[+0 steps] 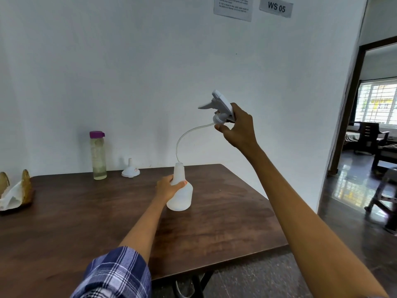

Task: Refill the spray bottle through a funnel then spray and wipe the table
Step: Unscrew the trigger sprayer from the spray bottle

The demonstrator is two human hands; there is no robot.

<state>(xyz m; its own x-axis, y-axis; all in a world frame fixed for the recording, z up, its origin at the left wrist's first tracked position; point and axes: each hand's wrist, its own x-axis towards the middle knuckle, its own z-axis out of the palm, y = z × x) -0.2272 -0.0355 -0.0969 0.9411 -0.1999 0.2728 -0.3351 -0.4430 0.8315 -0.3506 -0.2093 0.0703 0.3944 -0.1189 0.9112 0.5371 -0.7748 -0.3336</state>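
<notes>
A white spray bottle (181,195) stands upright on the dark wooden table (86,211). My left hand (168,187) grips its neck. My right hand (238,127) holds the white trigger spray head (219,105) lifted well above and to the right of the bottle. The head's clear dip tube (182,139) curves down, and its lower end is still inside the bottle's open mouth. A small white funnel (130,169) lies upside down near the table's back edge. A tall clear water bottle (98,155) with a purple cap stands to the funnel's left.
At the table's left edge a wooden holder (25,186) carries white paper napkins (11,197). A white wall runs behind the table. To the right, an open doorway (365,104) leads to a room with dark chairs.
</notes>
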